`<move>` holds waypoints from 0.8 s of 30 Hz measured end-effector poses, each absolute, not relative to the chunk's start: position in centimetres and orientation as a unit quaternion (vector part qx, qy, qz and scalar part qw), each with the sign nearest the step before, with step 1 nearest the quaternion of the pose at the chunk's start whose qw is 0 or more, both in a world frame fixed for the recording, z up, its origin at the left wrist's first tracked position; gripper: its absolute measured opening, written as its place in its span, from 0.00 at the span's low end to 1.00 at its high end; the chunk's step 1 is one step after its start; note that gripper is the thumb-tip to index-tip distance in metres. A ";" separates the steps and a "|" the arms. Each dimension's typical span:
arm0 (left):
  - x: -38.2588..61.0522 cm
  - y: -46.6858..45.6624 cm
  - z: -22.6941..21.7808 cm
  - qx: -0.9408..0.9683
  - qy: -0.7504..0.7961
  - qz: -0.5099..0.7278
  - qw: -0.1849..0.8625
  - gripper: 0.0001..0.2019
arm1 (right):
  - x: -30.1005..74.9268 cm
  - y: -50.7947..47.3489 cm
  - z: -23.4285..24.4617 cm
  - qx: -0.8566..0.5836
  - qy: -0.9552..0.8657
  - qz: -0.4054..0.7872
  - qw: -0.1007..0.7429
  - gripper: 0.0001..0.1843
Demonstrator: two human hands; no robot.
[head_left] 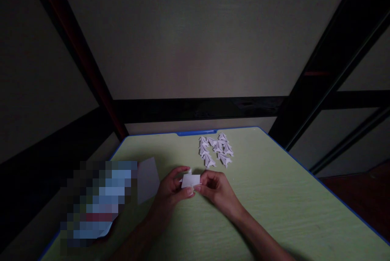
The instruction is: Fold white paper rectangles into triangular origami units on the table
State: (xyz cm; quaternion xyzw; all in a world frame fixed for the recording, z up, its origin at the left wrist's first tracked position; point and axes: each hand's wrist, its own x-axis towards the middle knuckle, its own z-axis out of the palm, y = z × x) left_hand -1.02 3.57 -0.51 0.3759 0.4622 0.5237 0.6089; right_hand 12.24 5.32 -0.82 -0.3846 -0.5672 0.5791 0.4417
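A small piece of folded white paper (191, 180) is held just above the table between my two hands. My left hand (174, 188) grips its left side, thumb along the near edge and a finger at the far edge. At its right side, my right hand (215, 185) pinches the near right corner between thumb and fingers. A little white tip sticks out on the left, by my left fingers. Beyond my right hand lie several folded white paper figures (218, 147), grouped in rows with pointed ends.
A flat white sheet of paper (148, 181) lies left of my left hand. Further left is a blurred-out, bluish object (106, 200) near the table's edge. The light green table (274, 196) has a blue rim and a blue handle (196, 133) at its far side, before a panelled wall.
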 end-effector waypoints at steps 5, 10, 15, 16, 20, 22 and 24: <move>-1.0 3.5 -0.4 0.375 0.453 0.532 0.609 0.28 | 12.2 5.3 -0.9 -0.384 -0.584 0.559 0.446 0.16; -1.2 3.5 0.1 0.380 0.461 0.520 0.611 0.26 | 12.3 5.3 -0.8 -0.371 -0.614 0.557 0.418 0.13; -1.0 3.5 0.3 0.378 0.492 0.509 0.597 0.25 | 12.4 5.2 -0.6 -0.368 -0.618 0.560 0.411 0.10; -0.9 3.5 0.3 0.383 0.498 0.505 0.592 0.25 | 12.3 5.2 -0.6 -0.368 -0.619 0.560 0.409 0.09; -0.9 3.5 0.2 0.408 0.501 0.496 0.581 0.25 | 12.3 5.1 -0.9 -0.362 -0.617 0.566 0.410 0.08; -1.1 3.5 0.1 0.417 0.486 0.497 0.585 0.25 | 12.3 5.1 -1.0 -0.356 -0.617 0.570 0.410 0.08; -1.2 3.5 -0.1 0.421 0.472 0.500 0.592 0.24 | 12.3 5.1 -1.0 -0.351 -0.614 0.578 0.407 0.07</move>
